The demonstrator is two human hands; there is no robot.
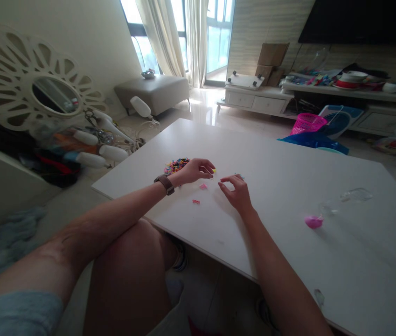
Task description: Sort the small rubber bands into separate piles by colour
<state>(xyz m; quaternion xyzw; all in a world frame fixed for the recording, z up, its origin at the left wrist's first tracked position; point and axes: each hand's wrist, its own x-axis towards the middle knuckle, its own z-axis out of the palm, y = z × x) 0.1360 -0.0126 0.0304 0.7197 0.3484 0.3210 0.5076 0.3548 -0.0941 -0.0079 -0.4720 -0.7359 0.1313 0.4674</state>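
My left hand (198, 171), with a brown watch band on the wrist, hovers over the white table (271, 163) beside a pile of small multicoloured pieces (175, 166). Its fingers are curled together; whatever is at their tips is too small to name. A yellow bit (214, 171) shows by those fingertips. My right hand (237, 192) faces it, thumb and index finger drawn into a pinch, with nothing I can make out between them. Bluish bits (239, 176) lie just behind it. Nearer me are a pink piece (203, 186) and a red piece (196, 201).
Toward the right of the table lie a pink rounded object (314, 221) and a clear plastic item (356, 195). Another clear piece (319, 297) is near the front edge. Beyond stand a pink basket (308, 123) and, at left, a lamp with white shades (114, 153).
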